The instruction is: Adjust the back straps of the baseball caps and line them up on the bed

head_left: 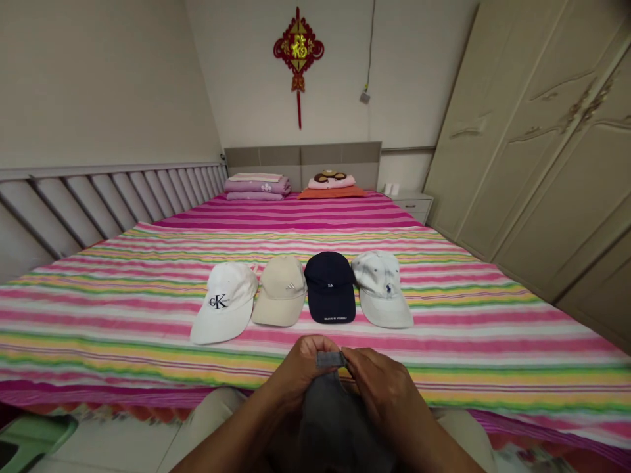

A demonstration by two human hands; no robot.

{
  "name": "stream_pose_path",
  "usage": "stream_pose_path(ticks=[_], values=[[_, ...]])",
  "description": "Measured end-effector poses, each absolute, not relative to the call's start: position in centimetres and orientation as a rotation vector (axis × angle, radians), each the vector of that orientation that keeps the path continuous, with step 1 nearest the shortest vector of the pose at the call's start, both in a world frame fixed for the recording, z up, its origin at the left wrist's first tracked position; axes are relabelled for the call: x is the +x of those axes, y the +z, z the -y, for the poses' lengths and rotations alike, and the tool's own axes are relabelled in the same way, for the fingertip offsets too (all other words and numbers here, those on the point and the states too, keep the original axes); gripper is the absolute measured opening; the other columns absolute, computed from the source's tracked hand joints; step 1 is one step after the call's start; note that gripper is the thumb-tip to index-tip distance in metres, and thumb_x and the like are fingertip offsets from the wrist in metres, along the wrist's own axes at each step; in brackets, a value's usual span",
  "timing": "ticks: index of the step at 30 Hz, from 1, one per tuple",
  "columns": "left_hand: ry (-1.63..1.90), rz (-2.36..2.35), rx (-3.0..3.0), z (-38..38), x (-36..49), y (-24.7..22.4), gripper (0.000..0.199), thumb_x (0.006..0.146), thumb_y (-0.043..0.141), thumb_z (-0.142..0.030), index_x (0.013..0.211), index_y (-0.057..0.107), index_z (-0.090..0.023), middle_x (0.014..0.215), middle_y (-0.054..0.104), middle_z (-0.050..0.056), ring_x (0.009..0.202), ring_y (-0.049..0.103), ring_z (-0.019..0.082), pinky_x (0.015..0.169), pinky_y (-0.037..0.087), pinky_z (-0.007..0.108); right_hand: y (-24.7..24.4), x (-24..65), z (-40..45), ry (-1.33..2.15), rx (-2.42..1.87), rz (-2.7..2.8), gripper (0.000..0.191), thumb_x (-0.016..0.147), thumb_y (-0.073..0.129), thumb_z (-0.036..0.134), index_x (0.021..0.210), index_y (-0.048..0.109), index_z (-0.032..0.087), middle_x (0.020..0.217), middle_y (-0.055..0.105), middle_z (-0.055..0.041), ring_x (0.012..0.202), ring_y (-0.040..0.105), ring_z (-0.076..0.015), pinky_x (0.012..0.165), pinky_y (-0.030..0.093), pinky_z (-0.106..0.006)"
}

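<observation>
Low in the view, my left hand (302, 369) and my right hand (382, 384) hold a dark grey cap (328, 420) between them. The left fingers pinch one side of the cap's strap; the right fingers close on its other end, close beside them. Beyond my hands, four caps lie in a row on the striped bedspread: a white cap (231, 299) with "CK" lettering at the left, a beige cap (280, 292), a dark navy cap (330, 287), and a pale cap (382, 289) with a small dark emblem at the right.
Folded purple bedding (257, 187) and a pink and orange pile (332, 187) lie by the headboard (300, 157). A railing (123, 194) runs along the left. At right are a nightstand (415, 203) and wardrobe (537, 144). A green stool (44, 433) stands at lower left.
</observation>
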State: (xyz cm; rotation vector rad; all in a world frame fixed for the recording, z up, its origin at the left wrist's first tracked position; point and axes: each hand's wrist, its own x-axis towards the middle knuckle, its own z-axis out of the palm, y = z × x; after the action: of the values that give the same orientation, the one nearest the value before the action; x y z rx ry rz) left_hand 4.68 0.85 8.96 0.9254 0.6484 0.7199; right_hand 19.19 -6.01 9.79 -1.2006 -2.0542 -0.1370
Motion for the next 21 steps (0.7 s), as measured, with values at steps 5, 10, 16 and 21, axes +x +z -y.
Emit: stream_pose_path(ticks=[5, 10, 16, 21], values=[[0.72, -0.656, 0.866, -0.7, 5.0, 8.5, 0.019, 0.054, 0.072, -0.019, 0.063, 0.058, -0.011, 0.053, 0.06, 0.001, 0.045, 0.053, 0.01, 0.048, 0.038, 0.021, 9.9, 19.1, 5.9, 0.123, -1.193, 1.908, 0.028, 0.084, 0.036, 0.011, 0.102, 0.056, 0.017, 0.082, 0.064, -0.0086, 0.075, 0.06, -0.0165, 0.062, 0.049, -0.027], [0.734, -0.655, 0.92, -0.6, 5.0, 8.6, 0.017, 0.057, 0.071, -0.019, 0.064, 0.058, -0.011, 0.054, 0.06, 0.001, 0.047, 0.053, 0.009, 0.048, 0.037, 0.019, 9.8, 19.1, 5.7, 0.401, -1.295, 1.649, 0.023, 0.085, 0.038, 0.019, 0.092, 0.06, 0.017, 0.073, 0.064, -0.0049, 0.062, 0.06, -0.014, 0.057, 0.047, -0.024], [0.737, -0.76, 1.066, -0.7, 5.0, 8.7, 0.017, 0.058, 0.069, -0.023, 0.062, 0.057, -0.012, 0.052, 0.055, -0.002, 0.044, 0.045, 0.006, 0.047, 0.034, 0.019, 10.7, 19.5, 5.7, 0.482, -1.417, 1.747, 0.017, 0.08, 0.045, 0.023, 0.079, 0.062, 0.018, 0.071, 0.064, -0.0037, 0.065, 0.059, -0.016, 0.059, 0.043, -0.025], [0.78, -0.864, 1.419, -0.5, 5.2, 9.1, 0.008, 0.061, 0.062, -0.019, 0.063, 0.059, -0.012, 0.053, 0.054, -0.002, 0.049, 0.044, 0.007, 0.048, 0.032, 0.018, 10.5, 19.4, 5.3, 0.353, -1.517, 1.857, 0.021, 0.078, 0.041, 0.018, 0.067, 0.059, 0.017, 0.063, 0.06, -0.0049, 0.059, 0.054, -0.0168, 0.055, 0.037, -0.027]])
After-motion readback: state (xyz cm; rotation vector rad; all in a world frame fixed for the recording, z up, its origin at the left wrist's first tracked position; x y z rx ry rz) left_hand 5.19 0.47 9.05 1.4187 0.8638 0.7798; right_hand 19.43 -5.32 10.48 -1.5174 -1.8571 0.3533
